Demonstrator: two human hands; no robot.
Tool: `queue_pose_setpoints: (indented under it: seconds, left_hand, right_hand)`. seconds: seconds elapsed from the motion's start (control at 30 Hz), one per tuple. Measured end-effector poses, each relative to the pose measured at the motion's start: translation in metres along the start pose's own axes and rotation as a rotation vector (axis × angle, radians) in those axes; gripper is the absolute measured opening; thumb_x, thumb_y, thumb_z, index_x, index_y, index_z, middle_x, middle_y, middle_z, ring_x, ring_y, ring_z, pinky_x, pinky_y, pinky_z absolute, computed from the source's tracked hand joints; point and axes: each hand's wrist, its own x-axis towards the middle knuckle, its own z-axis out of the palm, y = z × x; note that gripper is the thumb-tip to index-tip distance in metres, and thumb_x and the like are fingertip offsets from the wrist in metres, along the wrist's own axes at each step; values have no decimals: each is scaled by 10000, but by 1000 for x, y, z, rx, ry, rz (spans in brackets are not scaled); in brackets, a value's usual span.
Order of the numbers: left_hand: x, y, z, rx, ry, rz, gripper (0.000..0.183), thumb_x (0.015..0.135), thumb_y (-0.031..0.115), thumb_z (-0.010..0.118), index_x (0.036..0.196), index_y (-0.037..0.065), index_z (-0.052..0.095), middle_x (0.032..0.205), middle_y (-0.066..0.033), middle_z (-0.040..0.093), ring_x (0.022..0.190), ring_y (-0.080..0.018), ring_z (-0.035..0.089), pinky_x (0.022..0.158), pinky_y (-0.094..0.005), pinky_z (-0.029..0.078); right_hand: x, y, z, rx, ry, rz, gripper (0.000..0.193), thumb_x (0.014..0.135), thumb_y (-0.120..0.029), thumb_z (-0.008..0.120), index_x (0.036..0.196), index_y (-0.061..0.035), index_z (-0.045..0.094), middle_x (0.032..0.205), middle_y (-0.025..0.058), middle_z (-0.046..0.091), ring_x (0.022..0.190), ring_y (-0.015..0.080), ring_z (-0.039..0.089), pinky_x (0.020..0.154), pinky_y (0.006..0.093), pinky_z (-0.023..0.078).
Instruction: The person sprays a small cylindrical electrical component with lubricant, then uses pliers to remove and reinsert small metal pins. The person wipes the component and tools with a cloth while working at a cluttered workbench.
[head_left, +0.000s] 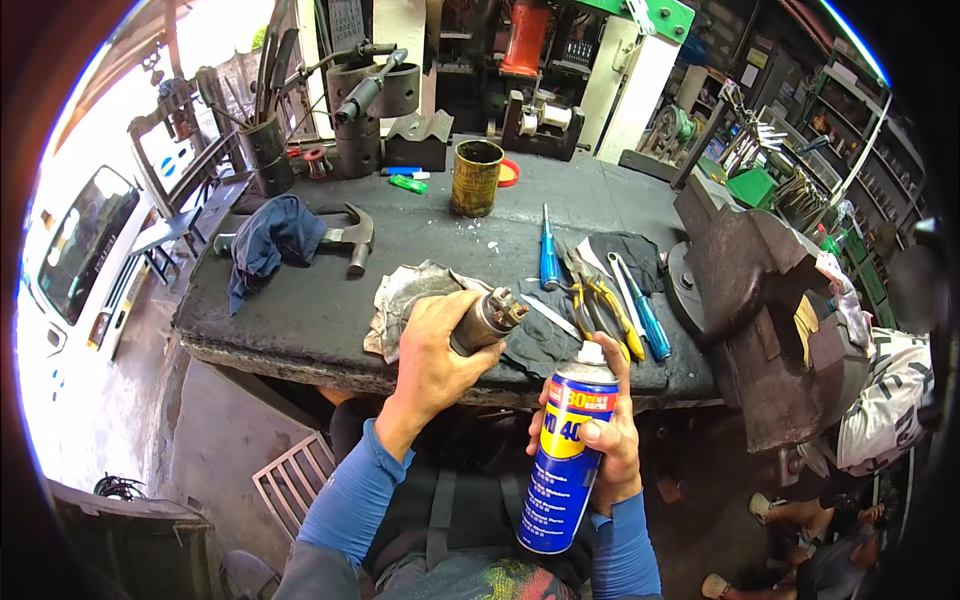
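My left hand (430, 365) is closed around a dark metal cylinder (478, 328) with copper-coloured prongs at its far end. It is tilted above the bench's front edge. In my right hand (617, 450) is a blue and yellow spray can (556, 495), held upright with the index finger by its white nozzle. The can is just right of the cylinder, apart from it. Beyond the hands lie a dirty pale rag (395, 300), a dark cloth (540, 350), yellow-handled pliers (612, 312), a blue screwdriver (549, 258) and another blue-handled tool (652, 328).
A claw hammer (352, 238) rests beside a blue cloth (275, 245) on the dark workbench (300, 320). An old yellow tin (476, 185) stands farther back. A big vise (765, 300) bounds the right side. Another person's legs (800, 520) show at lower right.
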Motion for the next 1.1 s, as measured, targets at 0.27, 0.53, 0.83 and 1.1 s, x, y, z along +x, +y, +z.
queue_pose_setpoints:
  seconds: [0.27, 0.53, 0.83, 1.1]
  left_hand:
    - [-5, -6, 4, -63, 36, -42, 602, 701, 132, 944, 1250, 26, 721, 1159, -143, 748, 1107, -342, 680, 1002, -425, 526]
    - [-4, -8, 3, -67, 25, -55, 611, 698, 140, 948, 1256, 34, 725, 1165, -132, 752, 1110, -340, 677, 999, -428, 524]
    - [-5, -3, 1, -71, 16, -79, 656, 692, 112, 952, 1293, 11, 710, 1180, -162, 730, 1111, -334, 689, 1006, -413, 537]
    - [-6, -4, 5, -84, 42, -114, 613, 687, 124, 933, 1261, 55, 727, 1161, -128, 745, 1113, -342, 665, 1001, -432, 530]
  right_hand:
    - [7, 7, -13, 224, -64, 28, 1179, 720, -220, 894, 1694, -258, 231, 1135, 261, 654, 887, 373, 768, 730, 507, 689]
    - [16, 7, -1, -365, 132, -191, 1169, 724, -219, 978, 1675, -147, 303, 1217, 166, 651, 923, 283, 765, 826, 457, 686]
    - [-7, -3, -29, -504, -168, -556, 1221, 675, -64, 1003, 1674, -162, 308, 1384, 246, 623, 1113, 310, 727, 947, 443, 619]
    - [-21, 4, -27, -969, -91, -667, 1248, 686, -113, 982, 1679, -153, 228, 1331, 241, 612, 1094, 312, 702, 929, 465, 615]
